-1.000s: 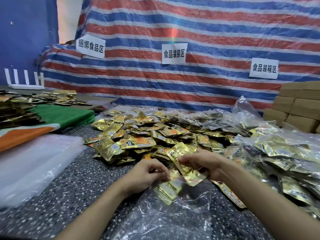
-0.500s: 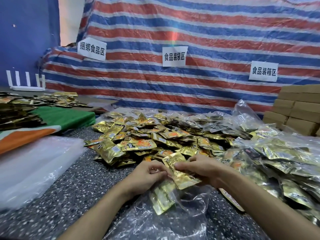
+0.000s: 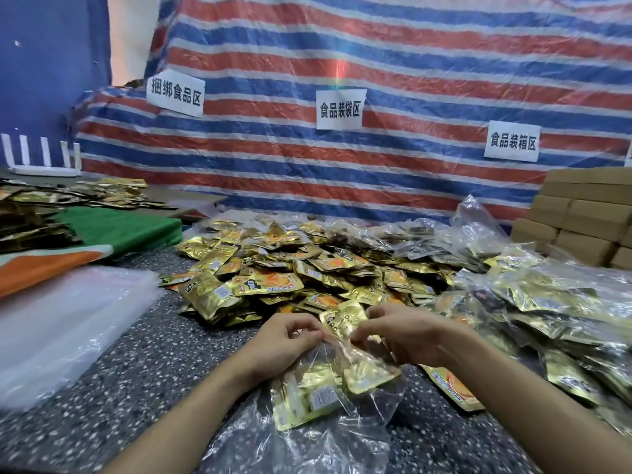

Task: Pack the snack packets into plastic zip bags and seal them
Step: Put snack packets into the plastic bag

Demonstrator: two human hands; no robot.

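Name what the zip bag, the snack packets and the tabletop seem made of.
Zip bag: thin clear plastic film, glossy; it crinkles and packets show through. Snack packets: gold metallic foil, probably laminate; sharp glints. Tabletop: dark speckled stone or an imitation; unclear which.

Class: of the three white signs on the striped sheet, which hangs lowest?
The right-hand sign, nearest the cardboard boxes; the other two hang higher.

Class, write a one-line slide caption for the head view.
Left hand and right hand pinch a clear zip bag holding gold snack packets, before a heap of loose packets.
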